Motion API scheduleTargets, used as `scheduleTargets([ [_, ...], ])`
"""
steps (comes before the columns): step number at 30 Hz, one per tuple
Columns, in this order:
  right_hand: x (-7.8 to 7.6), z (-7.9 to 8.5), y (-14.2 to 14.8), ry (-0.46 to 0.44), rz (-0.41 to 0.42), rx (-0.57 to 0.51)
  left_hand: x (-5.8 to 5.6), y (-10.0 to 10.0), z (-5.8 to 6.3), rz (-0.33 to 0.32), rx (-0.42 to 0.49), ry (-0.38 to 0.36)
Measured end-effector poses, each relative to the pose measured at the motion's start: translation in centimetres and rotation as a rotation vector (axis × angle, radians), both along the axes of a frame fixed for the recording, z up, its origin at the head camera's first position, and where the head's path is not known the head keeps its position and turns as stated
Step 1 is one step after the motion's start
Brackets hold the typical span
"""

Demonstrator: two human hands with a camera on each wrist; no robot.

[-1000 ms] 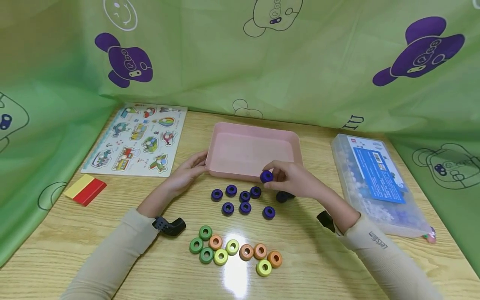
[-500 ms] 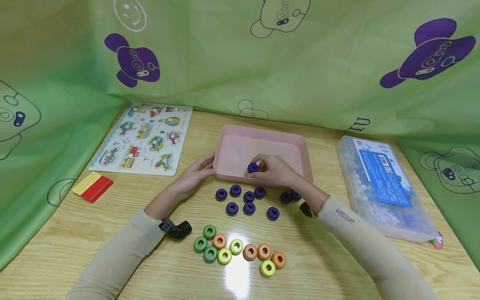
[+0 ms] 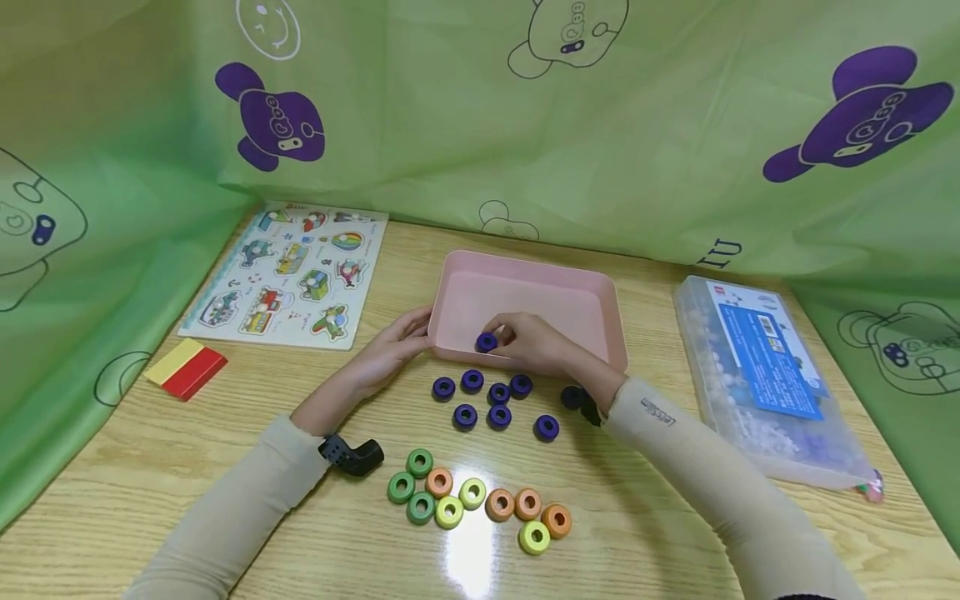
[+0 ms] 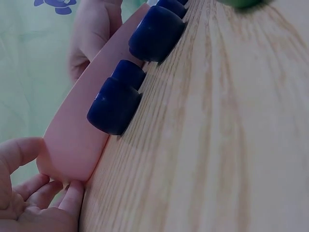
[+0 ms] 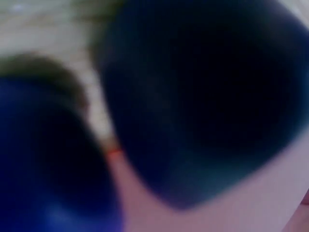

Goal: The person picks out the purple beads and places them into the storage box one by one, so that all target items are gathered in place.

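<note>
My right hand (image 3: pixel 528 340) pinches a dark purple ring (image 3: pixel 486 342) between thumb and fingers, inside the pink tray (image 3: pixel 525 292) near its front left part. At the tray's left end, my left hand (image 3: pixel 392 348) holds the corner; the left wrist view shows its thumb (image 4: pixel 21 152) at the rim and curled fingers lower on the wall. Several more purple rings (image 3: pixel 465 417) lie on the table just in front of the tray. Close up, two dark rings (image 5: pixel 203 96) fill the right wrist view, blurred, hiding the right fingers.
Green rings (image 3: pixel 401 487), orange rings (image 3: pixel 500 505) and yellow rings (image 3: pixel 535 537) lie nearer the front. A picture puzzle board (image 3: pixel 300 283) and a yellow-red card (image 3: pixel 186 369) are at left. A clear plastic box (image 3: pixel 765 375) stands at right, with a green printed curtain (image 3: pixel 420 125) behind.
My right hand has carried the purple ring leftward, from the tray's front edge into the tray, and lowered it. The left hand stays at the corner. The head view has shifted slightly.
</note>
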State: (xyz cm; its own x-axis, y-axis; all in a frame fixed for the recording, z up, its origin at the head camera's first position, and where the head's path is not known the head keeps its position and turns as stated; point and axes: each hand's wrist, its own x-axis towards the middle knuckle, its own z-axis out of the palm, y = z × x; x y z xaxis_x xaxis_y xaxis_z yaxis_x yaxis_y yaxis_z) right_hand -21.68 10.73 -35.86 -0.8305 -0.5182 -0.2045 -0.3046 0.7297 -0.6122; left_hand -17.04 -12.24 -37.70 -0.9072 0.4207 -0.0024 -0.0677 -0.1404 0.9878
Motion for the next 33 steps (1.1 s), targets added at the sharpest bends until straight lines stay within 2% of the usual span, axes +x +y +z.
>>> scheduleTargets([
  [4, -0.2, -0.1, -0.5, -0.030, 0.023, -0.041, -0.2, -0.1, -0.3, 0.004, 0.002, -0.001],
  [12, -0.6, -0.5, -1.5, -0.100, 0.067, -0.123, -0.9, -0.2, -1.8, 0.007, 0.019, -0.001],
  [19, -0.7, -0.5, -1.8, -0.138, 0.105, -0.141, -1.0, -0.2, -1.9, 0.018, 0.014, 0.010],
  [26, -0.4, -0.2, -1.5, -0.053, 0.171, -0.130, -1.1, -0.2, -2.0, 0.016, 0.012, 0.009],
  [33, 0.5, 0.8, 1.2, 0.037, 0.109, -0.171, -1.1, -0.2, -2.0, 0.020, 0.014, 0.006],
])
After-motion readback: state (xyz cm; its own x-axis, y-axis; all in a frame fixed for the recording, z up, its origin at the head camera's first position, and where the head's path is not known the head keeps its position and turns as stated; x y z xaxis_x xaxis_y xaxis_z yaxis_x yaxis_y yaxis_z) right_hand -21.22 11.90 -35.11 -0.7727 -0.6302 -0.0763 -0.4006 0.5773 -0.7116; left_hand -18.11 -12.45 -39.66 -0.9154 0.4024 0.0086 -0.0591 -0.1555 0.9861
